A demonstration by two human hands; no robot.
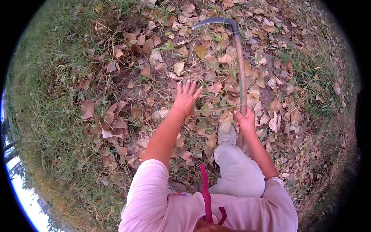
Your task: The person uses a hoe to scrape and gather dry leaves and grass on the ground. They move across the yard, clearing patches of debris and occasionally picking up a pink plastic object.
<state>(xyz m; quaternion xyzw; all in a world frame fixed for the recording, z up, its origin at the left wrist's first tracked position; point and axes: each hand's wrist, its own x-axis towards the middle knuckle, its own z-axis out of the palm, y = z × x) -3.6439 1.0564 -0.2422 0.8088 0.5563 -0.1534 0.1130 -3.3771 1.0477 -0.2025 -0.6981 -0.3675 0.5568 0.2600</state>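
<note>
My right hand (246, 119) is wrapped round the wooden handle of a sickle (240, 65), low on its shaft. The long handle points away from me, and its curved dark blade (213, 21) bends off to the left at the far end, over dry leaves. To the left of the handle, my left hand (186, 99) is stretched out with its fingers spread. It holds nothing and is over or on the leaf-strewn ground; whether the palm touches cannot be made out. Dry leaves (179, 68) and thin grass stems lie just beyond its fingertips.
Green grass (58, 116) grows thickly on the left, with another tuft (309, 81) at the right. Brown fallen leaves (116, 120) cover much of the ground. My knee in pale trousers (241, 174) and a shoe (227, 134) are close to the handle's lower end.
</note>
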